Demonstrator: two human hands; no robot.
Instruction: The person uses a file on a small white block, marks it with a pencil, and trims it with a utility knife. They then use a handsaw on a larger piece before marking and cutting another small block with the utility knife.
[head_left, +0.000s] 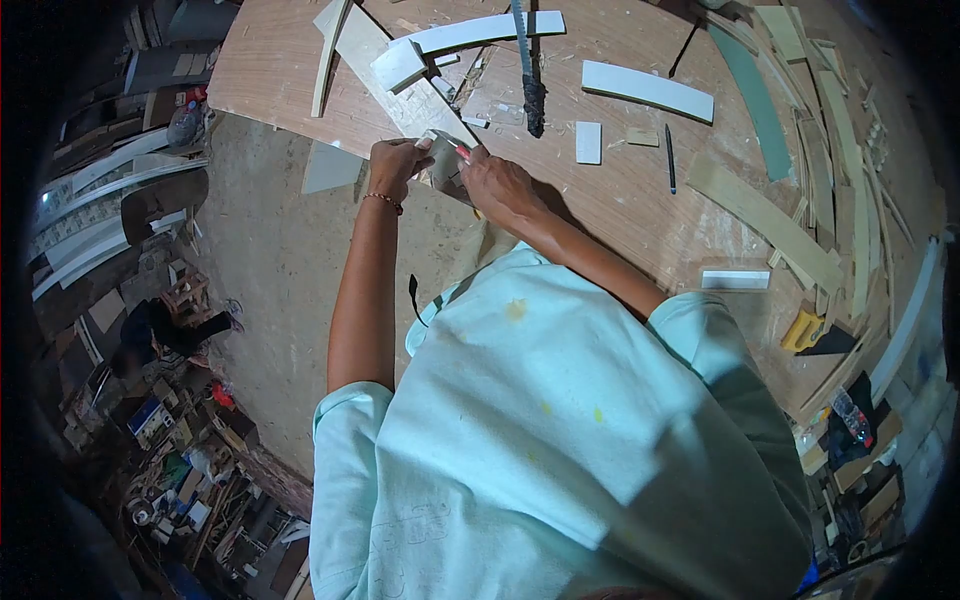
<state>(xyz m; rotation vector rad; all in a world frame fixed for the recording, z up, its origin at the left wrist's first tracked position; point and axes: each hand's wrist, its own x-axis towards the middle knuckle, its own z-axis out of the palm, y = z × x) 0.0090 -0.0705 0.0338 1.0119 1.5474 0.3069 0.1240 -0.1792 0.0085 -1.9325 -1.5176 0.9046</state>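
Observation:
My left hand (398, 168), with a beaded bracelet at the wrist, pinches a small white piece (430, 136) at the near edge of the wooden workbench (620, 215). In my closed right hand (500, 188) is a red-handled knife (462, 152), its blade pointing toward that piece. Both hands are close together over the near end of a pale plank (375, 65) that lies slantwise on the bench. A pale block (400, 66) rests on the plank, beside a curved white strip (485, 32) and small offcuts.
A saw blade with a black-wrapped handle (534, 105) lies beyond my hands. To the right are another curved white piece (648, 92), a white rectangle (588, 143), a dark pencil (670, 160), a green strip (755, 105) and a yellow-handled saw (803, 331). Scrap wood crowds the left floor.

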